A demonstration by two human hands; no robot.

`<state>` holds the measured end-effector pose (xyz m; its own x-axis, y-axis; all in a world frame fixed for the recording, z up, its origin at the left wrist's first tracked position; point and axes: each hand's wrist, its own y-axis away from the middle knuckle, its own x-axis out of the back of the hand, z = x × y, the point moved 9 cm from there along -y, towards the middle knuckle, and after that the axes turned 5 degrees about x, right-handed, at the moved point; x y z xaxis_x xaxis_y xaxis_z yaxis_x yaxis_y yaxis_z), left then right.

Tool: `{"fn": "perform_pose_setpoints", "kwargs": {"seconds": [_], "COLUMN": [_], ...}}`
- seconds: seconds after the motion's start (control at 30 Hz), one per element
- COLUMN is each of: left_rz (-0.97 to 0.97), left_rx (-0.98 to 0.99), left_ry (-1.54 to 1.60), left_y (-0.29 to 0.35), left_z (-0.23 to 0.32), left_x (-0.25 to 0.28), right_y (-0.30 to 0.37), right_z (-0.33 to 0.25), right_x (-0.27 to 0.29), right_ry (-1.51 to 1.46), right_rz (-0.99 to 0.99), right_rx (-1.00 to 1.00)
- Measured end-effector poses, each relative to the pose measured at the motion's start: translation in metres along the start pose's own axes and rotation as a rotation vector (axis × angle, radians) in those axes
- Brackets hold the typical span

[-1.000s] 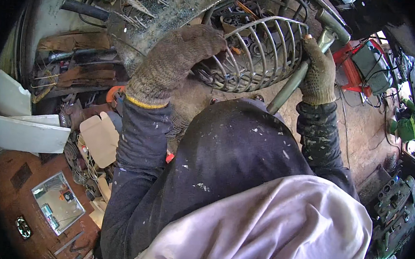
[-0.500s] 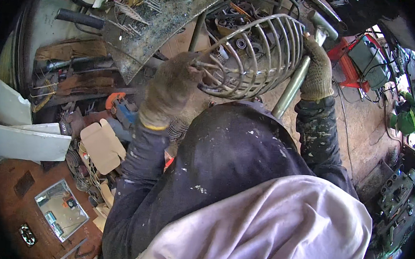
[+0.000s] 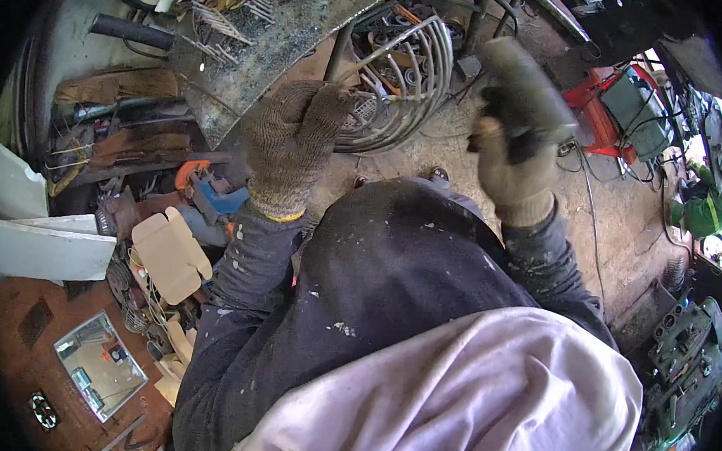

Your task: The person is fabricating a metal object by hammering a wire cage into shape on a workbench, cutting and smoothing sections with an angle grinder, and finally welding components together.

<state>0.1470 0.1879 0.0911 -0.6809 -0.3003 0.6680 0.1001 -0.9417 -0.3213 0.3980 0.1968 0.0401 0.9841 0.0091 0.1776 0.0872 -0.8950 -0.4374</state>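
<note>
A curved cage of welded metal bars (image 3: 444,61) is in front of me, above the floor and beside the metal table. My left hand (image 3: 292,134), in a brown knitted glove, is closed around the cage's near left end; the fingers hide the gripped part. To the right of the cage, my gloved right hand (image 3: 513,169) is closed on a metal hammer (image 3: 531,87). The hammer is lifted apart from the cage and smeared by motion, and most of its handle cannot be seen.
A metal table (image 3: 306,36) with rods and dark grit is at the upper left. Beyond the cage lie metal scraps. A red-and-grey machine (image 3: 637,110) with cables is at the right. Cardboard (image 3: 171,255) and a mirror (image 3: 100,365) lie at left. A person in green (image 3: 705,205) is far right.
My right hand has lifted the hammer off from beside the cage and turned it. The cage has tilted and shifted left with my left hand still gripping it.
</note>
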Motion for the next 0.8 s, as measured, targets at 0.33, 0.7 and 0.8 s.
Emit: {"fn": "perform_pose_setpoints", "kwargs": {"seconds": [0.33, 0.7, 0.8], "left_rz": [-0.010, 0.104, 0.078], "left_rx": [-0.008, 0.328, 0.445], "left_ry": [0.119, 0.419, 0.545], "left_y": [-0.002, -0.013, -0.014], "left_z": [-0.001, -0.104, -0.104], "left_x": [-0.002, 0.007, 0.010], "right_y": [0.002, 0.020, 0.035], "right_z": [-0.003, 0.045, 0.056], "right_x": [-0.045, -0.022, -0.022], "right_ry": [0.232, -0.338, -0.356], "right_rz": [-0.286, 0.071, 0.087], "right_rx": [-0.165, -0.390, -0.521]}}
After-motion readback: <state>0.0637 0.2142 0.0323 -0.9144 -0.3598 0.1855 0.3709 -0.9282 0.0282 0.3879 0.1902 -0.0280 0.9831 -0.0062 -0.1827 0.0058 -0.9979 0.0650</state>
